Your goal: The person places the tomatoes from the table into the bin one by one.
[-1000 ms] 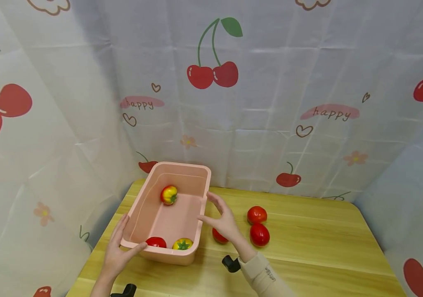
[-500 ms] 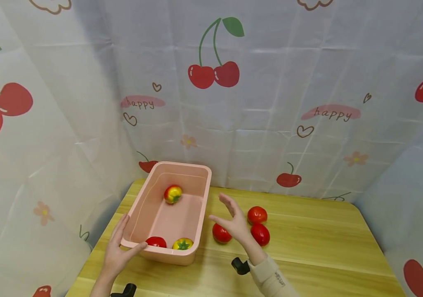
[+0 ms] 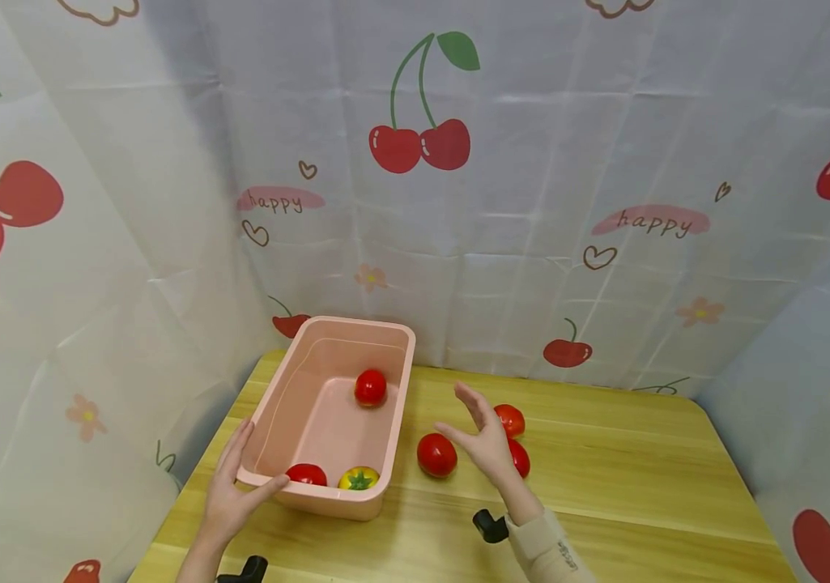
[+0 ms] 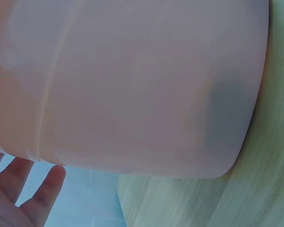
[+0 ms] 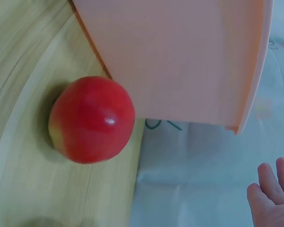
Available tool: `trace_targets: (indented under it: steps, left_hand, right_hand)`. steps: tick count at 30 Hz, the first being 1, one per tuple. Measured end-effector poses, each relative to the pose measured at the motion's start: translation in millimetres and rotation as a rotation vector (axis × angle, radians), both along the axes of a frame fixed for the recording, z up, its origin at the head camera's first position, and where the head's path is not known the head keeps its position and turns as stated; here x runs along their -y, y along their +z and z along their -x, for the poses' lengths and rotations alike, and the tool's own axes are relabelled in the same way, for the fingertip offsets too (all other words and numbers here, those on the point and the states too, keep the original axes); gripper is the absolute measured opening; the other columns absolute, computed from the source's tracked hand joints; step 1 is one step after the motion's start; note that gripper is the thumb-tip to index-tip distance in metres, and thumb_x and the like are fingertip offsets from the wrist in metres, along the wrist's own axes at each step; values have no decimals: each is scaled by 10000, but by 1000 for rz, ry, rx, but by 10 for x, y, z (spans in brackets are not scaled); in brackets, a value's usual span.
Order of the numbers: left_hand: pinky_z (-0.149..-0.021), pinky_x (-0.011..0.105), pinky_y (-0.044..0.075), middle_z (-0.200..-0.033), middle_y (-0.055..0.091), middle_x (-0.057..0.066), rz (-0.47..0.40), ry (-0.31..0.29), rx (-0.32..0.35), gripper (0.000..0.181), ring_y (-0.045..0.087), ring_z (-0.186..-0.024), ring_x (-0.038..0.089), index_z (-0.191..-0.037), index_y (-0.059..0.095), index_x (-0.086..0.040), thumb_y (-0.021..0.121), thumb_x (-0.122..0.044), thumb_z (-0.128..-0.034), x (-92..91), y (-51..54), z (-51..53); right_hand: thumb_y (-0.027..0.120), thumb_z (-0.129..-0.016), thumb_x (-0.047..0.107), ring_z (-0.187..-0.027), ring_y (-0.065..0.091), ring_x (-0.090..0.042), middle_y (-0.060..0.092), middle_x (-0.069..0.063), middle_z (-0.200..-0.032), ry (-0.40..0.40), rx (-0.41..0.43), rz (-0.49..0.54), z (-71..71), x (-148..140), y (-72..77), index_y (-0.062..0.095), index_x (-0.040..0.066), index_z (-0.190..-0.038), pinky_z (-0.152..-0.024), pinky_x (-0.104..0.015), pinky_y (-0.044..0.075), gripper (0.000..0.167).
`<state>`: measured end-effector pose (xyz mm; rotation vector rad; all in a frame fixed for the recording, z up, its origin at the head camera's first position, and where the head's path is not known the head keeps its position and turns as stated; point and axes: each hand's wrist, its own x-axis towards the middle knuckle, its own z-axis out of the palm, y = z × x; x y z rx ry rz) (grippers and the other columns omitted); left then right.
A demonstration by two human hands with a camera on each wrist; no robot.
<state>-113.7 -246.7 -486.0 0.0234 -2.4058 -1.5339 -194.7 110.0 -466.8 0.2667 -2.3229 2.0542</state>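
Observation:
My left hand (image 3: 231, 490) holds the near left corner of a pink plastic bin (image 3: 333, 504), thumb on the front rim and fingers along the left side. In the left wrist view, fingertips (image 4: 54, 177) touch the bin's rim. Inside the bin are a red round fruit (image 3: 371, 388) at the far right, a red fruit (image 3: 307, 474) and a yellow one with a green star-shaped calyx (image 3: 359, 478) near the front. My right hand (image 3: 486, 437) hovers over the table with thumb and fingers spread, holding nothing. Left of it sits a red fruit (image 3: 436, 455), apart from the hand.
Two more red fruits, a rear one (image 3: 511, 421) and a front one (image 3: 520, 460), lie partly hidden behind my right hand. The wooden table (image 3: 626, 453) has a cherry-print cloth (image 3: 495, 283) behind it and on both sides.
My right hand has moved from the bin's right rim to the right. The far fruit in the bin has rolled right and now shows its red side. The left hand stays put.

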Motion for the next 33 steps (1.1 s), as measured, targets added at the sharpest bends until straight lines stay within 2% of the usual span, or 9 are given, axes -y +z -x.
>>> trace_targets:
  steps: [15,18,25,33]
  left_hand:
    - [-1022,675,176,-1519,225,125,-5,7,0,929,138,-1379,373,-1461,313,-41,821,-48,-682,2,0,0]
    - [-1022,671,183,-1518,227,122,-2,8,-2,926,145,-1377,375,-1460,315,-43,818,-42,-683,1,3,-1]
    - [-1025,670,172,-1522,221,115,-5,3,-1,931,136,-1382,367,-1464,310,-49,818,-50,-683,9,-14,2]
    - [-1031,663,166,-1526,217,107,-8,1,4,940,136,-1384,357,-1467,306,-56,821,-60,-680,17,-32,5]
  right_hand:
    - [747,-787,45,-1323,350,-325,419,-206,-1402,-55,-24,-9,-13,-214,-129,392,-46,-1375,-1098,-421,237,693]
    - [748,-782,32,-1316,360,-323,427,-208,-1394,-57,-47,17,8,-267,-212,405,-47,-1366,-1092,-408,241,682]
    - [756,-772,33,-1304,372,-316,430,-205,-1390,-87,-86,37,113,-402,-518,425,-16,-1359,-1085,-418,252,675]
    - [753,-786,66,-1328,342,-294,409,-185,-1413,-110,-56,48,111,-509,-570,424,20,-1368,-1100,-449,232,670]
